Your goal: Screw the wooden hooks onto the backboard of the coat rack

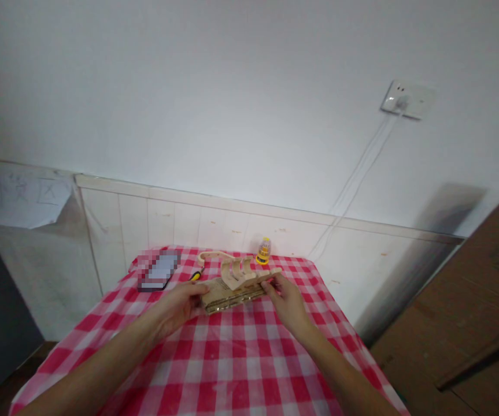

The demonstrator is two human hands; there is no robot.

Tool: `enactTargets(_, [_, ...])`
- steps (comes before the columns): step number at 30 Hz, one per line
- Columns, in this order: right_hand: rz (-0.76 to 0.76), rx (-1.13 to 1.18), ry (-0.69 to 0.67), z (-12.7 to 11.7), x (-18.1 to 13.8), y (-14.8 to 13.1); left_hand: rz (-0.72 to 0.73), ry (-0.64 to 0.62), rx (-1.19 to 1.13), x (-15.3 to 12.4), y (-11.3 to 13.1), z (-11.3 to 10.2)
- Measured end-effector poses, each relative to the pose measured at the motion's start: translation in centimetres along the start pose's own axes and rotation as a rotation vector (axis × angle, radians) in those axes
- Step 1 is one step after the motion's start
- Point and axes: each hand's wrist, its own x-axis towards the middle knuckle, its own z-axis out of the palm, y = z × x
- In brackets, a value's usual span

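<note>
Possibly precarious: a pale, curved, slotted wooden piece [234, 281] lies against a flat brown corrugated-cardboard bundle [215, 297] over the red-and-white checked, cloth-covered bench [232, 370].
The left hand's [185, 301] fingers pinch the bundle's left end, the right hand's [291, 301] its right, perhaps wood too; uneven tilting could slide the wood off, if loose.

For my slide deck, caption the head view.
Left hand and right hand hold a flat brown cardboard stack topped with curved pale wooden parts over a red-and-white checked tablecloth.
</note>
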Motion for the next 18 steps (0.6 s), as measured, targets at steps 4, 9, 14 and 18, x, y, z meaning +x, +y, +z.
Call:
enactTargets(4, [0.068, 0.163, 0.039, 0.0, 1.4, 1.7, 0.036, 0.063, -0.117, -1.5, -0.5, 1.3])
enactTargets(9, [0.164, 0.342, 0.143, 1.8, 1.5, 3.7, 0.088, 0.075, -0.200, -2.5, -1.7, 2.9])
enactTargets(14, [0.242, 0.412, 0.186, 3.7, 1.1, 5.1, 0.099, 0.105, -0.258, -2.1, -3.2, 3.5])
enactTargets(18, [0.238, 0.398, 0.206, 4.0, 0.6, 5.7, 0.070, 0.140, -0.294, -1.2, -4.2, 3.1])
